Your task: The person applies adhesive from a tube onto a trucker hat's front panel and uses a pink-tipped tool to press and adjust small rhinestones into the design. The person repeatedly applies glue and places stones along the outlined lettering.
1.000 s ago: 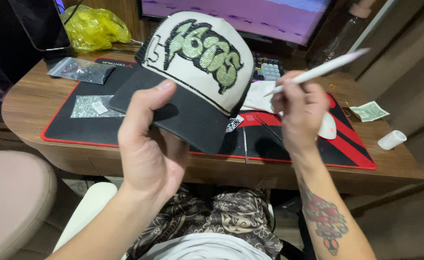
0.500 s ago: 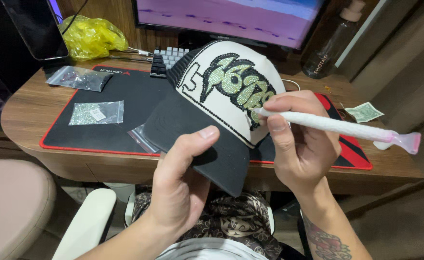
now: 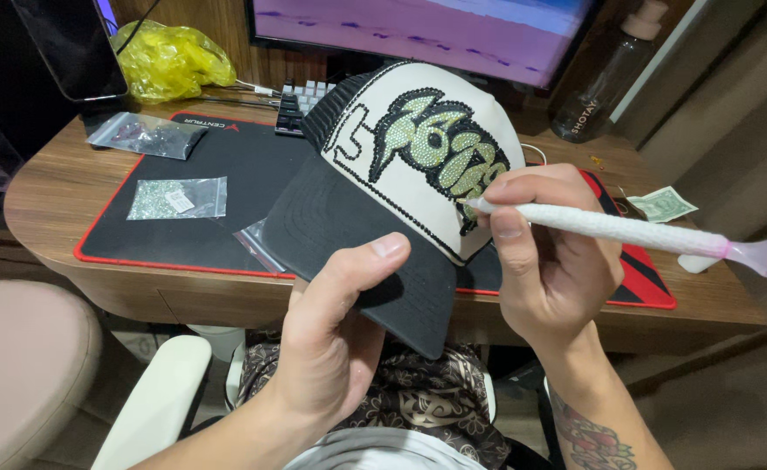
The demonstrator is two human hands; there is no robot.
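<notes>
The left hand (image 3: pixel 327 344) grips the cap (image 3: pixel 392 187) by its black brim, thumb on top, holding it over the desk (image 3: pixel 61 187). The right hand (image 3: pixel 549 261) pinches a white stick (image 3: pixel 627 231) — tip touching the green stones. Best done by bracing the cap steady and pressing lightly, straight on — no sideways drag.

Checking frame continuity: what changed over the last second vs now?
The right hand swung the white pen-like tool from pointing up and away to lying sideways, tip now at the green rhinestone design on the cap. The left hand turned the cap so its front faces the tool more, thumb on the black brim. Both grips unchanged; the plastic bags on the desk mat stayed put.
</notes>
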